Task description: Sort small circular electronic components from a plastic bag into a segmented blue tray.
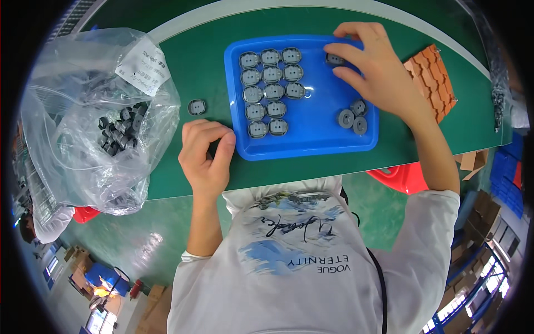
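Observation:
My right hand (374, 64) reaches over the far right of a blue tray (317, 147). Its thumb and index finger are at a small dark grey plastic part (334, 59), partly covered by the fingertips. Several similar grey oval parts (272, 74) stand in rows on the tray's left side. Round grey discs (346, 118) and another grey piece (359, 107) lie at its near right. My left hand (206, 153) rests curled on the table against the tray's left edge; what its fingers enclose is hidden. One grey part (196, 107) lies just beyond it.
A clear plastic bag (103, 161) with many dark grey parts (121, 131) stands on the green table (200, 50) at left. An orange tile-patterned piece (433, 80) lies to the tray's right. A red stool (403, 177) shows below the table edge.

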Demonstrator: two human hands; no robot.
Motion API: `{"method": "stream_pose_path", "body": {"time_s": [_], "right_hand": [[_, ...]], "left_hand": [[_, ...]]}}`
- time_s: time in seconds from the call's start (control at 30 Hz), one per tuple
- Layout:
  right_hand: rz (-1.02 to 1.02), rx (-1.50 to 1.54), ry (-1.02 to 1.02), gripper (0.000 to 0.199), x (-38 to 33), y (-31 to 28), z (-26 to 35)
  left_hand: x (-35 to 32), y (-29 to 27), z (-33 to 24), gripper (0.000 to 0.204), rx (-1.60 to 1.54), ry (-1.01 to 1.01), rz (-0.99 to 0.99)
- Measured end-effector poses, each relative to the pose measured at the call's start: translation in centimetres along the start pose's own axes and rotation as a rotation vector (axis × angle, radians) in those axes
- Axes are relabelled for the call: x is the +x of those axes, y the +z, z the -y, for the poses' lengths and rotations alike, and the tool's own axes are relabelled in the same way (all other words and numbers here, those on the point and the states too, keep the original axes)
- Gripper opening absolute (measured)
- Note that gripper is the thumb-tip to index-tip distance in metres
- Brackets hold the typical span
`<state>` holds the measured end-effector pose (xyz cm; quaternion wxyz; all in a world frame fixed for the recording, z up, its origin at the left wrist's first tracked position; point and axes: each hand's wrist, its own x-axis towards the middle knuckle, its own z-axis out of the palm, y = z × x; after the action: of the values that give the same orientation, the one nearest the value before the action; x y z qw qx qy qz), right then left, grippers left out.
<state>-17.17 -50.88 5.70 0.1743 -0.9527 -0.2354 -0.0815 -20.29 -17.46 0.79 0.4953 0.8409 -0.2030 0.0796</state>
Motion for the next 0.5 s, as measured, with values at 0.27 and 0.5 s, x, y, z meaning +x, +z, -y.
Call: {"method": "stream_pose_path", "body": {"time_s": [0.27,0.5], "right_hand": [[0.0,-0.025,-0.121,0.017,-0.6,0.8,-0.9],[-0.045,-0.058,-0.05,0.017,0.9,1.4,1.1]], "left_hand": [[0.4,-0.1,-0.1,0.011,0.002,0.017,-0.007],[0.0,-0.2,0.1,0.011,-0.026,-0.003,-0.013]]}}
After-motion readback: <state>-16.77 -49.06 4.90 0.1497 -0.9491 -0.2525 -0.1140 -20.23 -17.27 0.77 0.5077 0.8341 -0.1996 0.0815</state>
